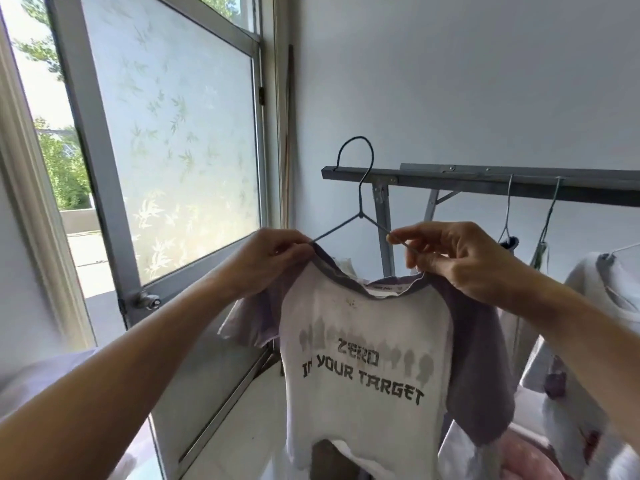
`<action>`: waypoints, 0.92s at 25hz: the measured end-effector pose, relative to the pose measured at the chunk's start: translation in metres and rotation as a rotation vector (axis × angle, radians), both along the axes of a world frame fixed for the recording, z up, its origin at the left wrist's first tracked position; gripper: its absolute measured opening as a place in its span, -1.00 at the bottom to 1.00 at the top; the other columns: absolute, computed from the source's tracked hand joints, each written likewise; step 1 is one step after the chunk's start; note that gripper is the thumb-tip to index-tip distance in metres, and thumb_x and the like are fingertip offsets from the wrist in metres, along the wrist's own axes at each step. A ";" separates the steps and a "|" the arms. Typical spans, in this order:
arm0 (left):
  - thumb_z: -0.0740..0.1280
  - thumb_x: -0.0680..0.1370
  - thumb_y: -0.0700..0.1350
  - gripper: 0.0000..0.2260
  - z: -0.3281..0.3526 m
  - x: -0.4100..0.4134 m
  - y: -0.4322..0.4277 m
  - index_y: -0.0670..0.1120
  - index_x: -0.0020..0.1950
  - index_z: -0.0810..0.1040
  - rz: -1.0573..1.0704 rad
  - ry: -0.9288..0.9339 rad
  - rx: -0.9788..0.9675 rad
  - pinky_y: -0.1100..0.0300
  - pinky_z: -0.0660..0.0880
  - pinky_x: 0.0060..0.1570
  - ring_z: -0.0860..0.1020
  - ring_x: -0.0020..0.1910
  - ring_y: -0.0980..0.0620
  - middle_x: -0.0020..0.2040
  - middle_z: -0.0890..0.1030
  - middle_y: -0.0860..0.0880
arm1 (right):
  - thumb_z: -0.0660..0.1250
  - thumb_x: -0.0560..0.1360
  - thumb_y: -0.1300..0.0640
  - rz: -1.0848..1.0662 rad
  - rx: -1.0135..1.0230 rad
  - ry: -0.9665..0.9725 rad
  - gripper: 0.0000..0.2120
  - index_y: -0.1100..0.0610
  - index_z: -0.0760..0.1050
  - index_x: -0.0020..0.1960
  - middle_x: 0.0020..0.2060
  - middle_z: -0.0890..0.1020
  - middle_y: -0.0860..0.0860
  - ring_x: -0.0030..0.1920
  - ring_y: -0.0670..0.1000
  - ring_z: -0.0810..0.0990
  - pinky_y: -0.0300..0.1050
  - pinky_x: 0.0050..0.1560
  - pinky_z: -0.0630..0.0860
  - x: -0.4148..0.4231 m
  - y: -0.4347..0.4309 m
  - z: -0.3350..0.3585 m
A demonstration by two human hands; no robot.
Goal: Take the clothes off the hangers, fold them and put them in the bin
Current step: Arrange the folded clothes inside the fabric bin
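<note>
A small white T-shirt (363, 344) with purple sleeves and the print "ZERO IN YOUR TARGET" hangs on a dark wire hanger (360, 188), held up in front of me, off the grey rack bar (519, 180). My left hand (273, 261) grips the shirt's left shoulder at the collar, where the hanger's arm enters. My right hand (457, 258) pinches the hanger's right arm and holds the collar's right side. Another white garment (595, 306) hangs on a hanger at the right edge. No bin can be made out.
A frosted glass door (166, 140) with a metal frame stands open on the left, with outdoor light beyond. Two more hangers (509, 216) dangle from the rack. Pink fabric (530, 459) lies low at the right. A plain wall is behind.
</note>
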State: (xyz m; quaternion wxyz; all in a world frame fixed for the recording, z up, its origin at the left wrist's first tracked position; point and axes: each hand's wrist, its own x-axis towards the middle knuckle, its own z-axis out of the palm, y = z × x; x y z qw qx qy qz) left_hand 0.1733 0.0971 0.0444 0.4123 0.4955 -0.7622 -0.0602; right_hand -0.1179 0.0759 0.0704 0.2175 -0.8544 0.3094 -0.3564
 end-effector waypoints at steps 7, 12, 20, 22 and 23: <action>0.40 0.55 -0.14 -0.88 -0.004 0.008 0.019 0.03 -0.17 0.65 0.152 0.107 -0.098 0.14 0.51 -0.04 0.62 -0.13 0.04 -0.23 0.67 0.07 | 0.23 0.57 0.38 -0.051 -0.133 -0.032 -0.56 -0.14 0.56 0.16 -0.25 0.58 -0.08 -0.10 0.07 0.58 -0.13 0.14 0.50 0.015 -0.003 -0.015; 0.30 0.61 -0.15 -0.87 -0.001 -0.004 0.024 -0.02 -0.12 0.57 0.219 0.109 -0.176 0.36 0.41 -0.18 0.52 -0.24 0.28 -0.24 0.60 0.13 | 0.19 0.57 0.40 -0.003 -0.163 0.124 -0.54 -0.11 0.57 0.20 -0.29 0.57 -0.14 -0.20 -0.07 0.56 -0.29 -0.08 0.48 0.024 -0.003 -0.020; 0.25 0.62 0.05 -0.91 0.006 -0.031 0.031 0.12 -0.07 0.48 0.164 0.039 -0.248 0.09 0.53 -0.18 0.60 -0.20 0.08 -0.23 0.61 0.08 | 0.25 0.55 0.42 0.056 -0.115 -0.058 -0.54 -0.09 0.56 0.21 -0.22 0.63 0.02 -0.11 0.07 0.61 -0.06 0.15 0.51 0.032 0.001 -0.021; 0.24 0.62 0.05 -0.81 0.005 -0.025 0.032 0.13 -0.20 0.46 0.246 -0.059 -0.239 0.16 0.39 -0.28 0.50 -0.33 0.23 -0.32 0.55 0.15 | 0.29 0.55 0.38 0.067 -0.106 -0.073 -0.58 -0.07 0.56 0.23 -0.20 0.64 0.00 -0.09 0.00 0.62 -0.16 0.14 0.52 0.032 0.003 -0.019; 0.24 0.62 0.05 -0.77 0.006 -0.025 0.032 0.15 -0.24 0.44 0.267 -0.064 -0.241 0.17 0.36 -0.29 0.48 -0.35 0.24 -0.35 0.52 0.17 | 0.31 0.56 0.32 0.064 -0.090 -0.083 -0.63 -0.06 0.55 0.24 -0.19 0.65 -0.01 -0.08 -0.05 0.63 -0.24 0.13 0.52 0.031 0.003 -0.018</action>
